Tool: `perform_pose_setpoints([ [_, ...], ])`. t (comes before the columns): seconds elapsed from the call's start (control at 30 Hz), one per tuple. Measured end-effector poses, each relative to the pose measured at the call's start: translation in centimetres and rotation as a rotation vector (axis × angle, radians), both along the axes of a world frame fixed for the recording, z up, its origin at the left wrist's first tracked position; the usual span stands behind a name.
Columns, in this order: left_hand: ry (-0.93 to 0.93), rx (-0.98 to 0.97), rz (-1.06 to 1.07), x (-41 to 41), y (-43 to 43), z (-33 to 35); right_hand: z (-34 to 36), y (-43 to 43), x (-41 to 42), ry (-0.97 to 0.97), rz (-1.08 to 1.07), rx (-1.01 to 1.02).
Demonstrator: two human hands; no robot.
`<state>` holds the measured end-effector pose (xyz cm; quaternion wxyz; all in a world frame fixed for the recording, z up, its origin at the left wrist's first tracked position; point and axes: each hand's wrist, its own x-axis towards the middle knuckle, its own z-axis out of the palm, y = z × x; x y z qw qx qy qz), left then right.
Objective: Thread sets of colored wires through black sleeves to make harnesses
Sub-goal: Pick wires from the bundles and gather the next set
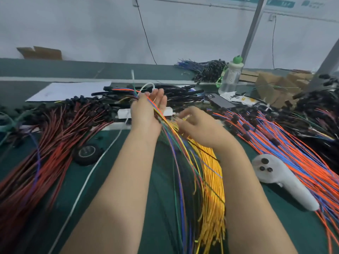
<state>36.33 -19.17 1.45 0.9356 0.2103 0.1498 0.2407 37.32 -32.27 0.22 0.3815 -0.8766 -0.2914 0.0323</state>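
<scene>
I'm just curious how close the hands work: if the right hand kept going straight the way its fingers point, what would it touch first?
Probably the colored wires running across the left hand. The right hand points straight at them, though depth is hard to judge.
</scene>
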Motion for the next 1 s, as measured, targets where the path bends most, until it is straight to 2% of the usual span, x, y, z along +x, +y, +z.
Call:
perform_pose_setpoints([
  [0.07, -0.042, 0.035, 0.083, -0.8, 1.5, 0.8, 0.5, 0.3, -1.0, 0.025, 0.088, -0.005],
  [0.13, 0.002, 0.236, 0.13, -1.6, 1.9, 1.0, 1.0, 1.7, -2.4, 0.036, 0.142, 0.025],
  [0.17, 0.062, 0.395, 0.128, -1.9, 1.8, 0.9, 1.1, 2.7, -3.3, 0.1, 0.164, 0.081],
  [0.23, 0.2, 0.784, 0.041, -3.0, 1.9, 0.5, 0.7, 5.0, -4.8, 0.36, 0.209, 0.279],
  [0.33, 0.371, 1.408, -0.236, -5.0, 2.9, 0.4, -0.2, 7.0, -5.5, 0.656, 0.181, 0.646],
  [0.37, 0.374, 1.489, -0.324, -5.8, 3.1, 0.5, -0.2, 7.1, -5.3, 0.702, 0.138, 0.772],
  [0.43, 0.3, 1.38, -0.492, -7.5, 2.7, 0.8, 0.6, 6.7, -4.8, 0.762, 0.063, 1.047],
  [0.53, 0.158, 1.186, -0.727, -9.8, 1.9, 0.0, 2.0, 5.8, -3.8, 0.861, 0.071, 1.464],
  [0.6, 0.099, 1.192, -0.837, -10.8, 1.9, -1.1, 2.4, 4.6, -3.1, 0.841, 0.077, 1.616],
  [0.7, 0.078, 1.232, -0.796, -11.0, 2.3, -2.2, 2.2, 2.9, -2.7, 0.762, 0.058, 1.771],
  [0.77, 0.091, 1.29, -0.707, -10.6, 1.9, -2.4, 1.4, 2.6, -3.1, 0.796, 0.084, 1.815],
  [0.87, 0.116, 1.414, -0.622, -9.6, 1.1, -2.8, -0.6, 3.0, -4.0, 0.951, 0.102, 1.662],
  [0.93, 0.142, 1.472, -0.677, -9.3, 1.3, -3.8, -1.6, 2.8, -4.0, 0.957, 0.036, 1.603],
  [1.0, 0.165, 1.349, -0.795, -9.5, 1.9, -5.3, -2.2, 1.9, -3.6, 0.853, -0.018, 1.619],
])
